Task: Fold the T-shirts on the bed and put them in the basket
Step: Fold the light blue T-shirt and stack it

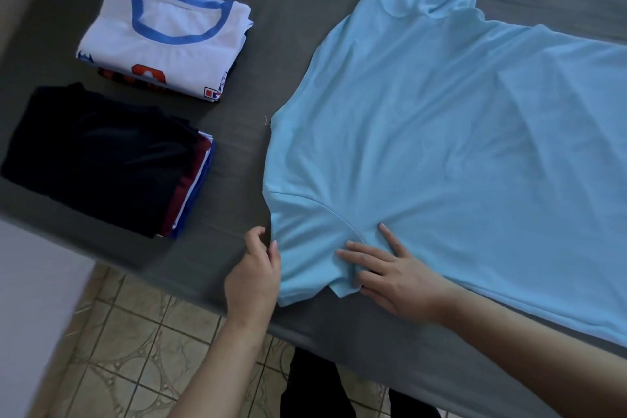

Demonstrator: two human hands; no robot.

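Note:
A light blue T-shirt (441, 132) lies spread flat on the grey bed (298, 10), its collar end toward the left and its hem running off to the right. My left hand (256, 268) is at the outer edge of the near sleeve, fingers curled, pinching the hem between thumb and fingers. My right hand (390, 275) rests flat on the same sleeve near the armpit seam, fingers spread and pressing the cloth down. No basket is in view.
Two stacks of folded shirts sit on the bed's left side: a white shirt with a blue collar (166, 37) on top of the far stack, a dark navy shirt (98, 153) on top of the near one. Tiled floor (135, 332) lies below the bed's near edge.

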